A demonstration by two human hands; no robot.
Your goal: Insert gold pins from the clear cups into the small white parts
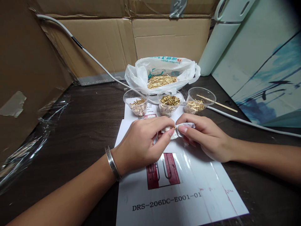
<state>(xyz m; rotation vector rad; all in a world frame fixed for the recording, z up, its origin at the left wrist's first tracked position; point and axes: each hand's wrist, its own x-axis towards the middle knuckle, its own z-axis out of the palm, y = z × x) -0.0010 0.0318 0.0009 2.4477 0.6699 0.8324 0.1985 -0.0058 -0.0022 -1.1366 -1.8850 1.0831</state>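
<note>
My left hand, with a silver bracelet on its wrist, pinches a tiny brass-coloured pin between thumb and forefinger. My right hand is closed on a crumpled white tissue, which reaches over to the left fingertips. Both hands meet just above a printed white sheet. Beyond them stand three clear plastic cups: the left cup, the middle cup and the right cup, each holding small brass pieces. Fingers hide most of the pin.
A white plastic bag full of long brass pins stands behind the cups. A white cable runs across the dark table. A wooden stick leans out of the right cup. Cardboard walls enclose the back and left.
</note>
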